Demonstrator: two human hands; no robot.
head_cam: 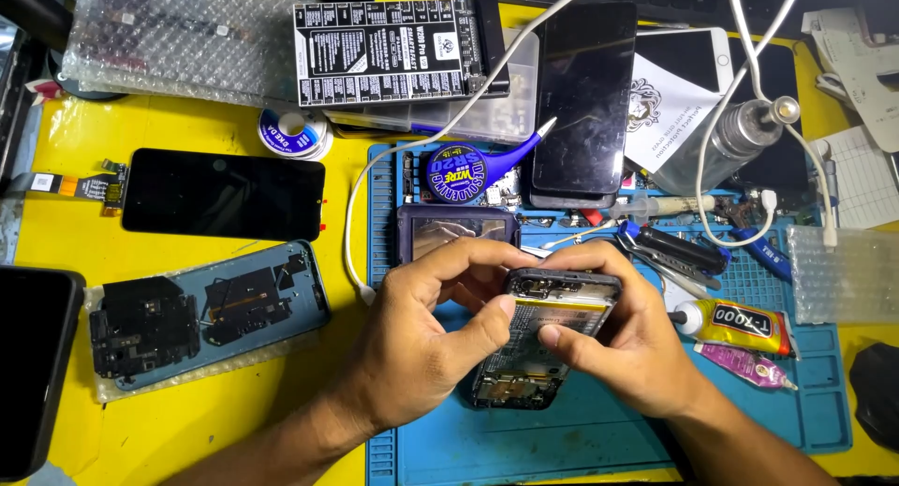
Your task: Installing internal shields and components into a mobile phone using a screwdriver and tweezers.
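An opened phone body (538,341) with its back off is tilted up over the blue work mat (599,430); a yellowish battery and a circuit board show inside. My left hand (426,341) grips its left side, thumb pressed on the battery near the top. My right hand (623,341) grips its right side, forefinger curled over the top edge and thumb on the battery. Just behind the hands lies a purple phone frame (456,228).
On the yellow table to the left lie a loose black screen with flex cable (223,194), a blue back cover with black parts (201,319) and a dark phone (33,369). A glue tube (740,323), tweezers, a bottle (726,144), white cables and more phones crowd the right and back.
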